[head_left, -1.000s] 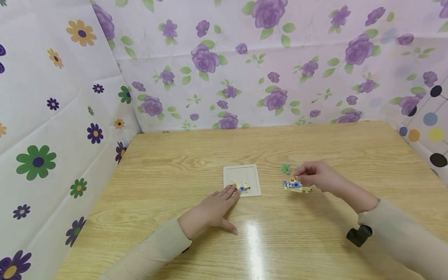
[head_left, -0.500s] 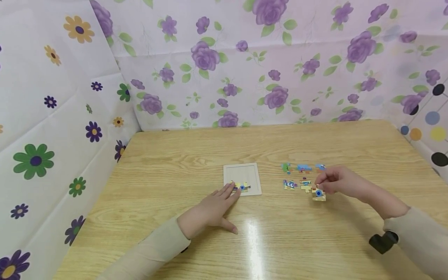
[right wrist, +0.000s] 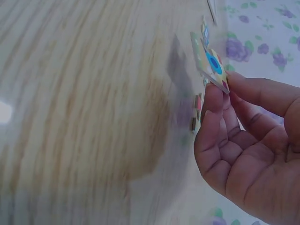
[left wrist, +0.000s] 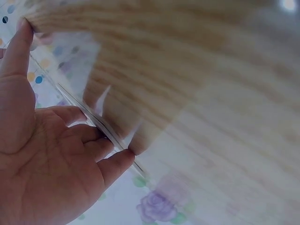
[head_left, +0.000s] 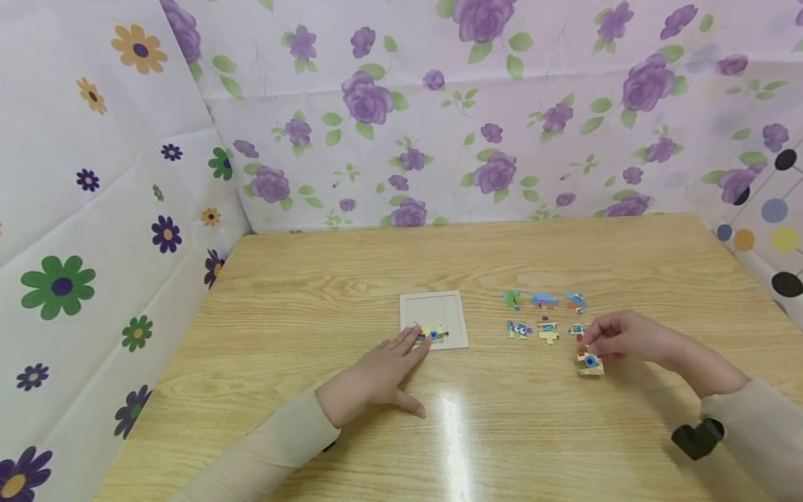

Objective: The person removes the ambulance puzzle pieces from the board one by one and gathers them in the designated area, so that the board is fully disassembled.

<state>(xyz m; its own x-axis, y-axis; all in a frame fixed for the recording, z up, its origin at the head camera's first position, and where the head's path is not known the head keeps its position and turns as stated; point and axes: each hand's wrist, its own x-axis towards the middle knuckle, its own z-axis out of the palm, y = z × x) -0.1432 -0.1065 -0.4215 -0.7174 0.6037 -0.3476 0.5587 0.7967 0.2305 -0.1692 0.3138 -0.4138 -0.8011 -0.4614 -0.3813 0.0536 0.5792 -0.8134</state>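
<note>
Between thumb and fingertips my right hand pinches a jigsaw puzzle piece, yellow with a blue round spot. The right wrist view shows this puzzle piece tilted, held by its edge above the table. My left hand lies with fingers spread, fingertips on the lower left of a square wooden puzzle tray. Yellow and blue pieces lie along the tray's near side, partly covered by those fingers. In the left wrist view, the fingers of the left hand touch the thin edge of the tray.
Right of the tray, loose pieces lie in two rows: a green one, a blue one and another blue one behind, with a piece with eyes and a yellow one in front. Flowered cloth hangs behind the wooden table.
My right hand has carried the pinched puzzle piece rightward and toward me, uncovering the loose pieces behind it. My left hand has stayed on the tray.
</note>
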